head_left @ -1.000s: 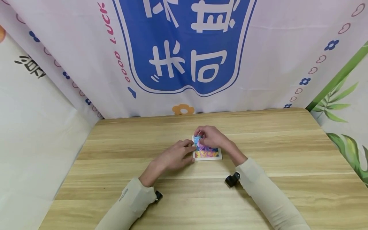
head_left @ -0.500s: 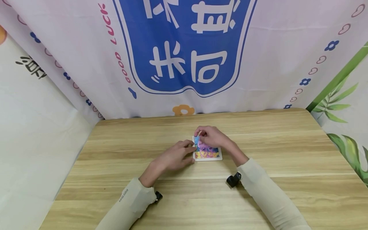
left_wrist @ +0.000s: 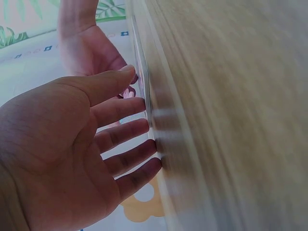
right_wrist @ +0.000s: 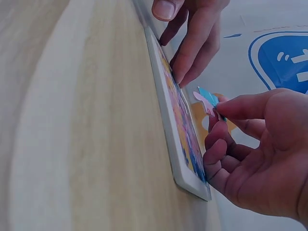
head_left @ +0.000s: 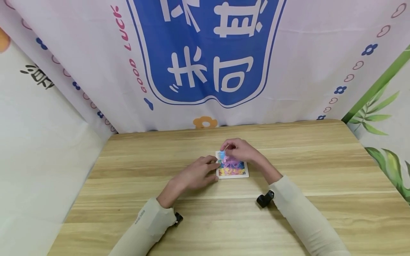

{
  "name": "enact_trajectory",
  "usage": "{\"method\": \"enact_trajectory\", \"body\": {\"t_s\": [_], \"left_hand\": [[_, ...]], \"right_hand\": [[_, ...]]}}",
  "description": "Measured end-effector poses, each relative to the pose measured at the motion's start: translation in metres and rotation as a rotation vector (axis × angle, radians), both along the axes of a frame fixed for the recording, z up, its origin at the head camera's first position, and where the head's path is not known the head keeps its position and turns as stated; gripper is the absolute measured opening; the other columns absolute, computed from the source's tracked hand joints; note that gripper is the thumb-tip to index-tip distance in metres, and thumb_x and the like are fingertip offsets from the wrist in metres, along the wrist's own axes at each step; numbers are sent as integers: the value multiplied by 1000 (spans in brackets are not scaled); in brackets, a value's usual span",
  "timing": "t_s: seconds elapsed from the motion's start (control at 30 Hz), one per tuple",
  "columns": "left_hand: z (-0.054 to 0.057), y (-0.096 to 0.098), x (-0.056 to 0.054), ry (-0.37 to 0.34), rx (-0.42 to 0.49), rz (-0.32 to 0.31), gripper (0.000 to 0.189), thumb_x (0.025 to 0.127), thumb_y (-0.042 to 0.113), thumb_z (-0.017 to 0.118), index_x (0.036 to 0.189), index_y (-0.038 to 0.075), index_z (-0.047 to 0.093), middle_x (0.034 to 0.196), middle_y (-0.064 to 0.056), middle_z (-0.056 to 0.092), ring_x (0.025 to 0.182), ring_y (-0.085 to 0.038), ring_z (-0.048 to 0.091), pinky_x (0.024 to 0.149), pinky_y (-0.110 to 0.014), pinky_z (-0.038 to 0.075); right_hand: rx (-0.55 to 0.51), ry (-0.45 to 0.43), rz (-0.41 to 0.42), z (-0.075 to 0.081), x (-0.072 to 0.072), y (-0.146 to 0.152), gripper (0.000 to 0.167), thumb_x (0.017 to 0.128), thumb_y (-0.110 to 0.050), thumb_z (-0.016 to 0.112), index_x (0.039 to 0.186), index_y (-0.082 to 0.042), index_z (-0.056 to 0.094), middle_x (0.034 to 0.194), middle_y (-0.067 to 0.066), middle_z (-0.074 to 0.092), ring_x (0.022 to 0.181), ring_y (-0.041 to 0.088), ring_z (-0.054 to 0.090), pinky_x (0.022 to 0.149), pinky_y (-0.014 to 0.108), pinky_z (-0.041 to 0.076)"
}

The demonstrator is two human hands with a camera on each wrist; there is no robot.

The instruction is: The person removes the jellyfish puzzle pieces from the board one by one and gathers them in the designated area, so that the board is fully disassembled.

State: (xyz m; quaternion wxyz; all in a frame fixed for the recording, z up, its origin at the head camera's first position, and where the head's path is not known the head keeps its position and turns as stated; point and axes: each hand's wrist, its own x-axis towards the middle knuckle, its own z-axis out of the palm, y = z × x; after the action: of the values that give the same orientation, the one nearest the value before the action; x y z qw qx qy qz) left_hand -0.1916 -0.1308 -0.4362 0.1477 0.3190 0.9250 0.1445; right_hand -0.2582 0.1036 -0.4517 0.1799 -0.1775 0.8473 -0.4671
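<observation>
A small jigsaw puzzle point(head_left: 232, 171) in a white tray point(head_left: 235, 177) lies on the table, with pink, yellow and blue printing. Between thumb and index finger, my right hand point(head_left: 241, 149) pinches a blue and pink puzzle piece point(right_wrist: 208, 100), raised off the picture near its upper left corner. The right hand's lower fingers lie close against the tray's edge in the right wrist view. My left hand point(head_left: 198, 173) touches the left side of the tray, its fingers point(left_wrist: 127, 137) nearly straight and spread. Part of the picture is hidden under the right hand.
The wooden table point(head_left: 205, 227) reaches to a printed cloth point(head_left: 304, 71) hanging behind it. Another white cloth point(head_left: 38, 142) hangs at the left side. Small black cameras point(head_left: 265, 199) are strapped to both wrists.
My right hand has shifted slightly up and to the right, lifting the puzzle piece from the picture; a pale gap shows near the upper left corner. The left hand stays at the tray.
</observation>
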Motion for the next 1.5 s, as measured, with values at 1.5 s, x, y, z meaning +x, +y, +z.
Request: {"method": "enact_trajectory", "body": {"t_s": [1.5], "left_hand": [[2, 2, 4, 2, -34, 33, 56, 109, 37, 65, 158, 13, 55, 166, -9, 47, 153, -30, 47, 125, -47, 44]], "right_hand": [[68, 11, -41, 2, -2, 88, 24, 105, -8, 60, 124, -3, 73, 107, 13, 67, 93, 23, 55, 77, 30, 49]]}}
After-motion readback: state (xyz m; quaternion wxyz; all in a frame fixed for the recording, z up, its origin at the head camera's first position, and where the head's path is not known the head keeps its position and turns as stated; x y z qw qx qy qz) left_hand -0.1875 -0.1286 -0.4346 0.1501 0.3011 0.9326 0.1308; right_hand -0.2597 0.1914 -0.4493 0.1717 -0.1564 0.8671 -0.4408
